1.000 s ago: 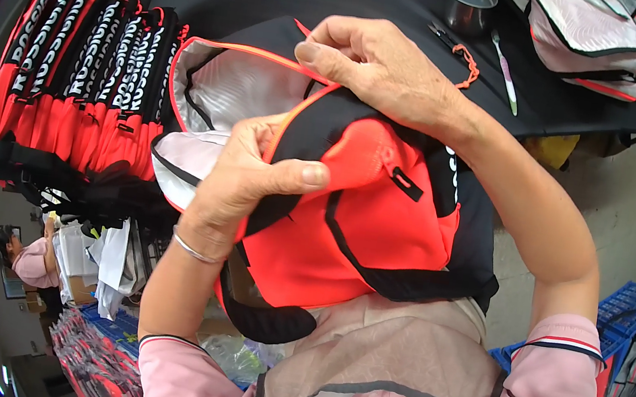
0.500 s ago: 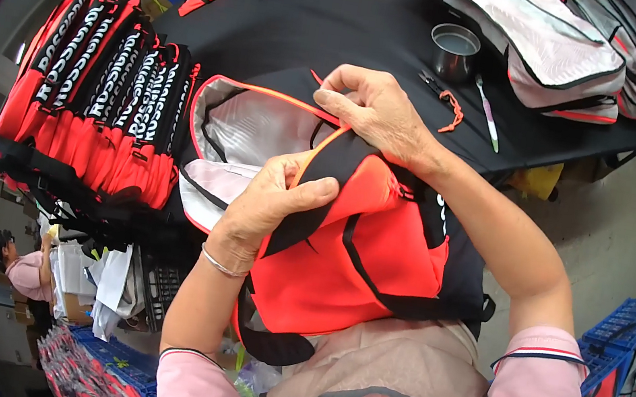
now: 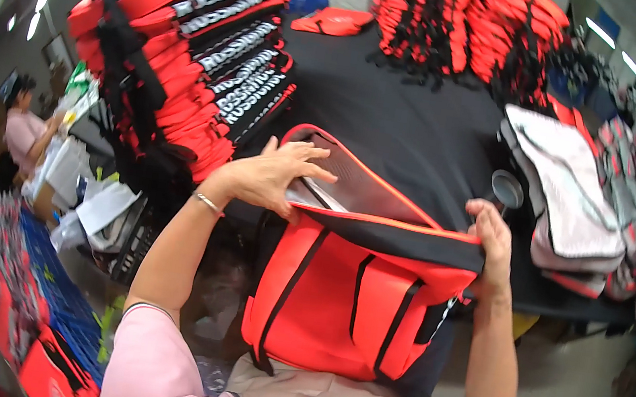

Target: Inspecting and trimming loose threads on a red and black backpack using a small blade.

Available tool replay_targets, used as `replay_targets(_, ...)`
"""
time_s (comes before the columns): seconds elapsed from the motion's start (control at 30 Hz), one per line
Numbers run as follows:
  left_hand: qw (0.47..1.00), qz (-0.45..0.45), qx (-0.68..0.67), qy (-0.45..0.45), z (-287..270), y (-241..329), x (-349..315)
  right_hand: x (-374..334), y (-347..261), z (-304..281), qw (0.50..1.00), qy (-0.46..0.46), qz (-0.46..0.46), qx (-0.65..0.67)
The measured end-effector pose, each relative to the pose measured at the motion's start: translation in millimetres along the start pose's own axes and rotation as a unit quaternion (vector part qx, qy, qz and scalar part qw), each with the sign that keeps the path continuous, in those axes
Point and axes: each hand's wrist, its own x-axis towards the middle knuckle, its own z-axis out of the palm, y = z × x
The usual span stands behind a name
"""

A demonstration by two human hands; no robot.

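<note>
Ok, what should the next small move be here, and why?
Probably close the left hand on the near orange edge of the red bag: its fingers are spread over the open mouth, while the right hand seems to grip that edge's right end, so the left end looks less firmly held.

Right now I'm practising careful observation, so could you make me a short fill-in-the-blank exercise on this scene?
1. The right hand is at the ____ end of the red bag.
2. The bracelet circles the person's ____ wrist.
3. The wide band beneath the bag's near rim is coloured ____.
4. The bag's top is ____, not closed.

Missing words: right; left; black; open.
</note>
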Motion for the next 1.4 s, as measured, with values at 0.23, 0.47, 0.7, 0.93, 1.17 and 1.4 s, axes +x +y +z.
replay_targets(0.23, 0.909, 0.093, -0.277, 0.298, 39, -43, -3, 5, 0, -36, 0.999, -0.032, -0.033, -0.025)
replay_targets(0.47, 0.869, 0.025, -0.153, 0.469, 58, -3, 46, -29, -90, 103, 0.729, 0.054, -0.326, -0.599)
replay_targets(0.7, 0.859, 0.062, -0.113, 0.496, 36, 21, 40, 28, -25, 129, 0.577, -0.037, -0.354, -0.735)
replay_targets(0.93, 0.768, 0.12, -0.239, 0.581, 63, 9, 45, 26, -29, 145, 0.552, -0.029, -0.433, -0.712)
replay_targets(1.17, 0.738, 0.062, -0.341, 0.579, 46, 41, 40, 43, -23, 154, 0.494, -0.03, -0.456, -0.74)
replay_targets(1.4, 0.775, 0.044, -0.531, 0.34, 27, 57, -3, 24, -55, 143, 0.647, -0.182, -0.428, -0.603)
